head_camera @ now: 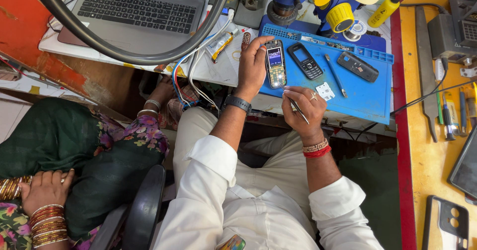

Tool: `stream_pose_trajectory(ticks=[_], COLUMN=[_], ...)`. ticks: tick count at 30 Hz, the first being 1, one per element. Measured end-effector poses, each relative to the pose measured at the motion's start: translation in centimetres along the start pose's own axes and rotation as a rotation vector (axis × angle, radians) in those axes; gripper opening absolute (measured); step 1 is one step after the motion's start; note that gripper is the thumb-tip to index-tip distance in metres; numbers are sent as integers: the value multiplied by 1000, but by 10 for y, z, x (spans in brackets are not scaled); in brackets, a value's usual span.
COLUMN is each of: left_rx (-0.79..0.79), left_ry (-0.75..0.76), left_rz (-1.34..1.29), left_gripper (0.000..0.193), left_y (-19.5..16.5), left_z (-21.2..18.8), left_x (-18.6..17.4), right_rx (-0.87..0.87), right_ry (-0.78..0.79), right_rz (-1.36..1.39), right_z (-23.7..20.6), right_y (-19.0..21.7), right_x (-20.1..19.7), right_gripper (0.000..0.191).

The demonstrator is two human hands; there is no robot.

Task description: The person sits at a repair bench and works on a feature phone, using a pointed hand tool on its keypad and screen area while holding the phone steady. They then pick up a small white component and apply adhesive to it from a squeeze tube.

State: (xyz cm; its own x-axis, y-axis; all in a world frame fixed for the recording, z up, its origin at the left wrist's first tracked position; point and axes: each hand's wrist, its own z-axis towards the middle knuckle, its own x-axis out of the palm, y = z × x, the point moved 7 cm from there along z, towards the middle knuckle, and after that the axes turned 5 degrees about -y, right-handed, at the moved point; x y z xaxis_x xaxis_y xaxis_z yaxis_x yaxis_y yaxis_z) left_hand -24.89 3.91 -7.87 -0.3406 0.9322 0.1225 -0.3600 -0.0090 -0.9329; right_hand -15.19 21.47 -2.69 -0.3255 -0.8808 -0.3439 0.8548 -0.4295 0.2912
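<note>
Holding an opened phone (275, 64) upright on the blue work mat (370, 98), the left hand (252, 64) has its fingers clamped on the phone's left edge, with the fingertips curled over the top. The phone has no front cover: its small screen is lit and the bare circuit board shows below it. It stands at the 9 o'clock end of the mat, touching it. The right hand (305, 108) sits at 5 o'clock from the phone, its fingers closed together around a thin metal tool (293, 101) whose tip points up to the lower part of the board. Whether the tip touches the board is too small to tell. A ring shows on this hand, beads and a red thread on its wrist; a dark watch (237, 102) sits on the left wrist.

At 3 o'clock from the held phone lies a black keypad phone (305, 61), then a blue pen-like tool (335, 73), then a dark phone cover (357, 66), all on the mat and apart from each other. A small white part (325, 91) lies near the right hand's knuckles. At 12 o'clock on the table stand a laptop (136, 9) and a microscope base with yellow knobs (340, 16). At 3 o'clock, on the yellow table (422, 150), hand tools (449, 113) lie in a row. Another person in a green and floral dress (74, 150) sits at 9 o'clock, a bangled hand (47, 185) resting on the lap.
</note>
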Motion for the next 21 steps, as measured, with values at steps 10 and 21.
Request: stream_pose_trajectory(ticks=[10,21], left_rx=[-47,45], left_ry=[15,-10], left_rz=[-45,-3], left_gripper=[33,31], left_y=[4,0], left_z=[0,1], left_x=[2,2], right_rx=[4,43], right_ry=[16,-26], right_rz=[-10,1], right_z=[2,0], right_y=[1,-4], right_x=[1,-3], right_gripper=[18,18])
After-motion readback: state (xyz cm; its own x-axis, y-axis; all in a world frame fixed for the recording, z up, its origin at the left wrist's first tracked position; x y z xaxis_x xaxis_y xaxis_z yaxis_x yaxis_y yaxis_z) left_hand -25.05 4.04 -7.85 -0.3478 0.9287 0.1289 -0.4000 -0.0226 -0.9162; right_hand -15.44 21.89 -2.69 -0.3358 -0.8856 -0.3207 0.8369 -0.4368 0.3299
